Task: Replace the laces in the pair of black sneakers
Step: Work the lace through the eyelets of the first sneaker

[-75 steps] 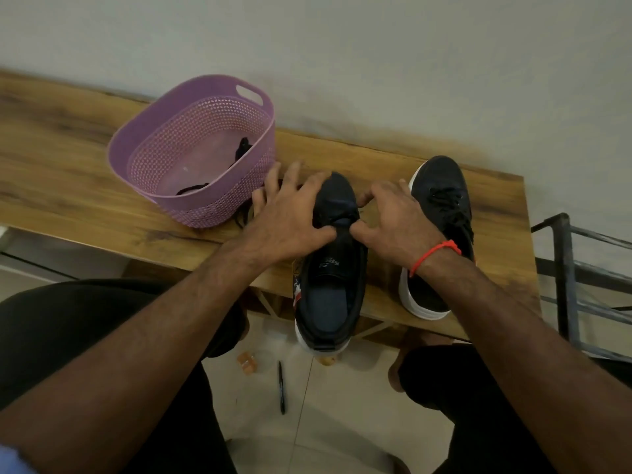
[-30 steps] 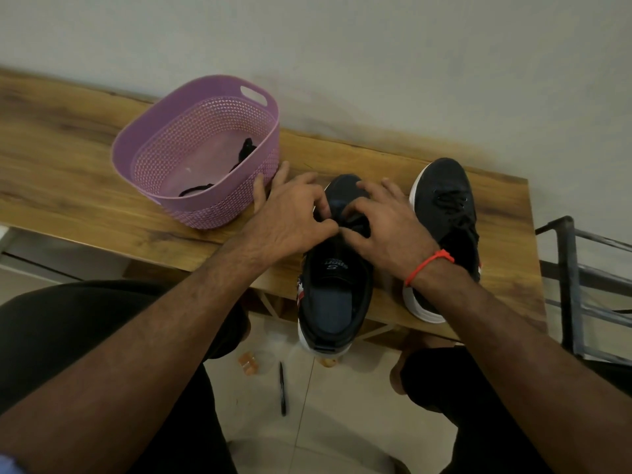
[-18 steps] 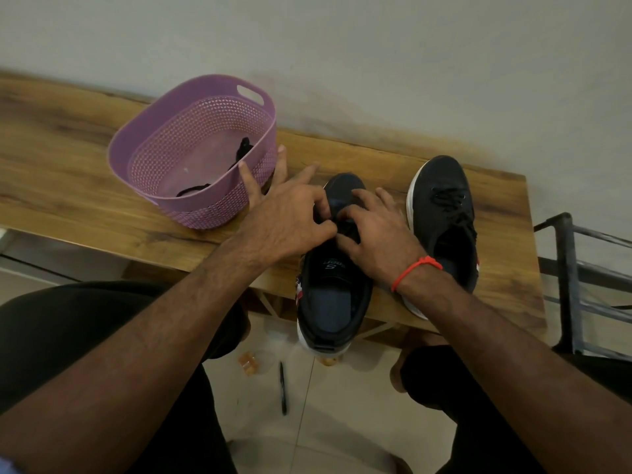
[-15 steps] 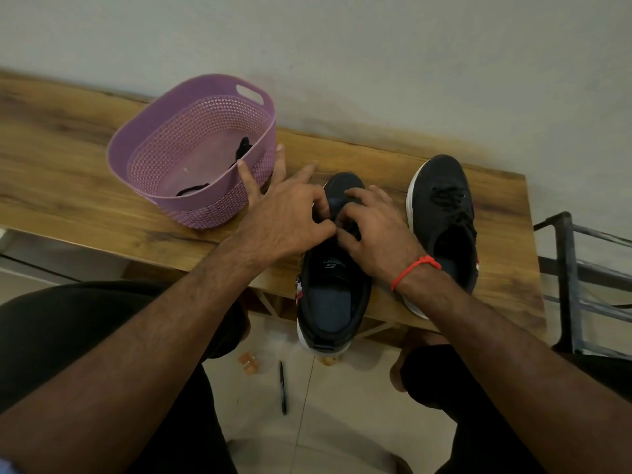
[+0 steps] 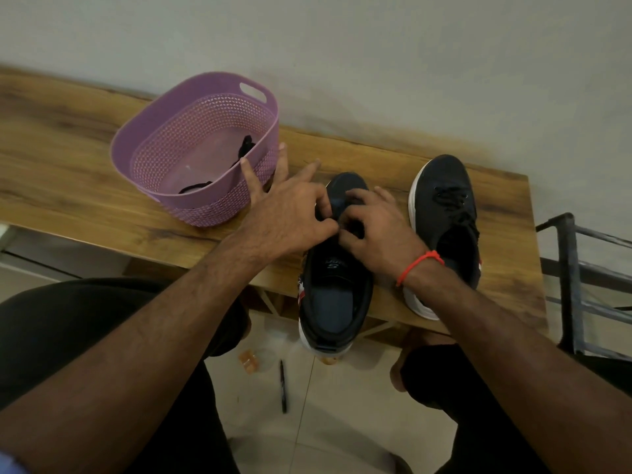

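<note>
Two black sneakers stand on the wooden table (image 5: pixel 85 172), toes toward the wall at twelve o'clock. The near sneaker (image 5: pixel 337 299) sits at the centre of the view with its heel hanging past the table's front edge; its tongue carries a white "S" logo under a word too small to read, and a red and white patch shows on its side. The second sneaker (image 5: pixel 444 213), at about two o'clock from the first and just beside it, has a white sole and a black lace (image 5: pixel 449 200) threaded through its eyelets. One purple perforated basket (image 5: pixel 205 206) stands at ten o'clock from the near sneaker; inside lie black laces (image 5: pixel 244 148), their number unclear. Both hands meet over the near sneaker's eyelet area. The left hand (image 5: pixel 290 220) pinches with thumb and forefinger at the tongue while its other three fingers spread toward the basket, one of them against its wall. The right hand (image 5: pixel 376 230), with one red thread band (image 5: pixel 419 265) on its wrist, curls its fingers down onto the same spot; whether either hand holds a lace there cannot be told. On the tiled floor at six o'clock lie one black pen (image 5: pixel 283 386) and a small orange object (image 5: pixel 249 360).
</note>
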Tool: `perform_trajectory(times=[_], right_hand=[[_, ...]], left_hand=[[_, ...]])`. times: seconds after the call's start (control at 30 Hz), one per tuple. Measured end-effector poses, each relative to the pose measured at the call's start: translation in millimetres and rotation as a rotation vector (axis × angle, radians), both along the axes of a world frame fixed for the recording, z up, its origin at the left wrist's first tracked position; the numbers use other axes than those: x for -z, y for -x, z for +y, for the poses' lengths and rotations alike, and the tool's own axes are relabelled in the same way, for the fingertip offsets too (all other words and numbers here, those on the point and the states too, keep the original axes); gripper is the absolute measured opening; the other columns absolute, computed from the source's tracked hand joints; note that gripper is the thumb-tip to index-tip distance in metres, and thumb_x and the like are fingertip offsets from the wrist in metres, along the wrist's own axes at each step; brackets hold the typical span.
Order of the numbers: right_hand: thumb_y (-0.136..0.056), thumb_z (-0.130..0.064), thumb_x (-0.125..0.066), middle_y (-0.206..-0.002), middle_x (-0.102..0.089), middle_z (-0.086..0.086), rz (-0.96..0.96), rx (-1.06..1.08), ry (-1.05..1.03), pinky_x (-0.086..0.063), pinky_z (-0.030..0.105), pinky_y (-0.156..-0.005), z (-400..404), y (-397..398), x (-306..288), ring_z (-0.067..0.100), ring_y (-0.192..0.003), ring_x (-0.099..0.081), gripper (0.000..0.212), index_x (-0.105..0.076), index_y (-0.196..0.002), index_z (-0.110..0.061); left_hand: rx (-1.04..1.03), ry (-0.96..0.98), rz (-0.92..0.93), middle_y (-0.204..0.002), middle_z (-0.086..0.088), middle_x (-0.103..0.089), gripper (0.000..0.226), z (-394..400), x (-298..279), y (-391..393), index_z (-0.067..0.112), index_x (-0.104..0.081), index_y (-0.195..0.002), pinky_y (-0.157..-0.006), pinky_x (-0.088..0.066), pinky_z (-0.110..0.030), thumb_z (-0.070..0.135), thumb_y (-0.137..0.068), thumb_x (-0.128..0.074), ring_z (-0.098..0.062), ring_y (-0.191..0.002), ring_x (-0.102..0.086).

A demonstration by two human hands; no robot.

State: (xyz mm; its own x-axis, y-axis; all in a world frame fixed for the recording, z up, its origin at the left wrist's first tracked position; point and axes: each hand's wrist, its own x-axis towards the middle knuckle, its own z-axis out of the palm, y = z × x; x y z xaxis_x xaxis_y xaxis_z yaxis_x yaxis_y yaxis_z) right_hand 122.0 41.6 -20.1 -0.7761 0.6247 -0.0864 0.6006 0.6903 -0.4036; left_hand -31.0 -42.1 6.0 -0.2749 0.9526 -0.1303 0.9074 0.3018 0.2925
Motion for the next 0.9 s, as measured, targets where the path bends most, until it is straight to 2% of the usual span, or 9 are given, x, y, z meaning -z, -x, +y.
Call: perform_trajectory(times=[0.13, 0.27, 0.33, 0.4, 0.47, 0.53, 0.63, 0.8, 0.9], right_hand=[[-0.082, -0.022, -0.067, -0.107, -0.061, 0.006, 0.179, 0.209, 0.002, -0.032, 0.02, -0.086, 16.7, -8.1, -23.3, 0.019, -0.108, -0.052, 0.013, -0.064, -0.074, -0.012], [-0.084, -0.023, -0.06, -0.088, -0.059, 0.009, 0.246, 0.429, -0.112, -0.044, 0.032, -0.075, 44.8, -23.8, -35.2, 0.021, -0.086, -0.053, 0.018, -0.063, -0.076, -0.006], [-0.084, -0.024, -0.06, -0.096, -0.057, 0.009, 0.267, 0.387, -0.115, -0.04, 0.032, -0.08, 43.4, -24.9, -33.9, 0.024, -0.097, -0.052, 0.015, -0.061, -0.084, -0.009], [-0.084, -0.027, -0.062, -0.118, -0.054, 0.011, 0.24, 0.195, -0.089, -0.036, 0.035, -0.102, 31.5, -19.8, -27.6, 0.029, -0.122, -0.046, 0.019, -0.061, -0.096, -0.013], [-0.085, -0.036, -0.065, -0.14, -0.044, 0.014, 0.099, 0.029, -0.125, -0.018, 0.045, -0.12, 17.1, -12.7, -17.9, 0.033, -0.143, -0.026, 0.028, -0.061, -0.105, -0.017], [-0.087, -0.043, -0.064, -0.153, -0.032, 0.013, -0.057, -0.019, -0.143, -0.01, 0.052, -0.122, 5.6, -6.8, -7.6, 0.036, -0.149, -0.01, 0.037, -0.06, -0.115, -0.018], [-0.093, -0.04, -0.06, -0.155, -0.034, 0.01, -0.066, -0.002, -0.131, -0.014, 0.052, -0.122, -2.1, -3.6, 0.0, 0.034, -0.149, -0.013, 0.033, -0.063, -0.117, -0.017], [-0.083, -0.023, -0.064, -0.116, -0.058, 0.011, 0.139, 0.039, -0.14, -0.033, 0.029, -0.1, 5.7, -3.6, -4.2, 0.028, -0.119, -0.045, 0.014, -0.062, -0.081, -0.01], [-0.078, -0.023, -0.059, -0.09, -0.049, 0.006, 0.196, 0.241, -0.151, -0.028, 0.025, -0.078, 31.4, -15.5, -23.1, 0.024, -0.094, -0.046, 0.016, -0.048, -0.07, -0.014]], left_hand=[[0.005, -0.002, -0.003, -0.17, 0.005, -0.014, 0.017, -0.3, -0.9, 0.3, 0.041, -0.055, -0.08, -0.102, 0.028, -0.072, 0.047, -0.082, -0.07, -0.032, -0.154, 0.021], [0.005, -0.016, -0.007, -0.169, 0.006, -0.016, 0.014, -0.7, -2.1, -0.5, 0.038, -0.059, -0.081, -0.102, 0.027, -0.073, 0.046, -0.081, -0.071, -0.032, -0.154, 0.02], [0.006, -0.018, -0.008, -0.169, 0.007, -0.016, 0.012, -0.6, -1.6, -0.9, 0.037, -0.063, -0.084, -0.102, 0.026, -0.074, 0.046, -0.08, -0.07, -0.031, -0.154, 0.02], [0.006, -0.015, -0.005, -0.169, 0.007, -0.016, 0.013, -0.8, -1.1, -1.0, 0.037, -0.061, -0.083, -0.102, 0.027, -0.073, 0.046, -0.08, -0.07, -0.031, -0.154, 0.021], [0.011, -0.009, -0.002, -0.169, 0.006, -0.015, 0.016, -0.4, -0.9, -0.7, 0.039, -0.056, -0.079, -0.101, 0.028, -0.072, 0.048, -0.081, -0.069, -0.032, -0.154, 0.021], [0.009, -0.005, -0.001, -0.169, 0.005, -0.015, 0.019, -0.4, -1.0, -0.6, 0.039, -0.053, -0.076, -0.102, 0.028, -0.073, 0.048, -0.082, -0.069, -0.032, -0.154, 0.021], [0.006, -0.01, 0.003, -0.169, 0.005, -0.016, 0.017, -0.3, -1.2, -0.9, 0.039, -0.053, -0.078, -0.103, 0.027, -0.073, 0.047, -0.082, -0.068, -0.032, -0.154, 0.019], [0.003, -0.001, 0.009, -0.169, 0.006, -0.015, 0.015, -0.1, -0.9, -1.7, 0.039, -0.056, -0.079, -0.102, 0.027, -0.073, 0.047, -0.082, -0.067, -0.032, -0.154, 0.02], [0.001, 0.004, -0.002, -0.169, 0.006, -0.016, 0.015, -0.3, -2.0, -2.1, 0.038, -0.056, -0.079, -0.103, 0.025, -0.075, 0.046, -0.083, -0.068, -0.032, -0.154, 0.02]])
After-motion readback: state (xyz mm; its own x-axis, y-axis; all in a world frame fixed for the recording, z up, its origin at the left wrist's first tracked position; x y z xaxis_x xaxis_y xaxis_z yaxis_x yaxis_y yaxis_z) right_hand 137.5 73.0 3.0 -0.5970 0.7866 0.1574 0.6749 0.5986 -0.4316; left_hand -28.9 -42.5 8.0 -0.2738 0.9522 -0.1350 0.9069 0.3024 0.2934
